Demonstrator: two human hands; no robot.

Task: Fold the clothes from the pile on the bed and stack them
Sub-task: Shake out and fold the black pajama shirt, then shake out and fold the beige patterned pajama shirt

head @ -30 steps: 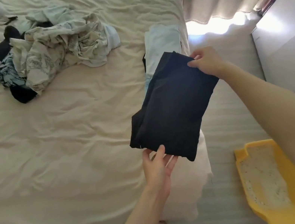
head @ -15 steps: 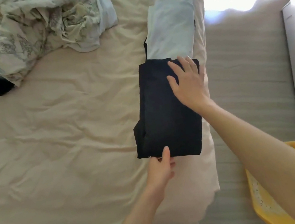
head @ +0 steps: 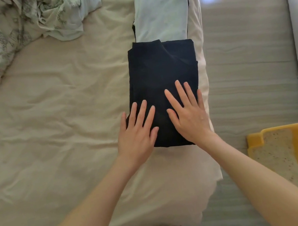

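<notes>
Folded black garment (head: 159, 75) lies under flat, spread fingers of left hand (head: 137, 132) and right hand (head: 188, 115).

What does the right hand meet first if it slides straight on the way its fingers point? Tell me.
The right hand lies flat on the folded black garment, fingers pointing up the bed. Sliding on, it would cross the black cloth, then probably reach the folded light blue garment beyond it.
</notes>
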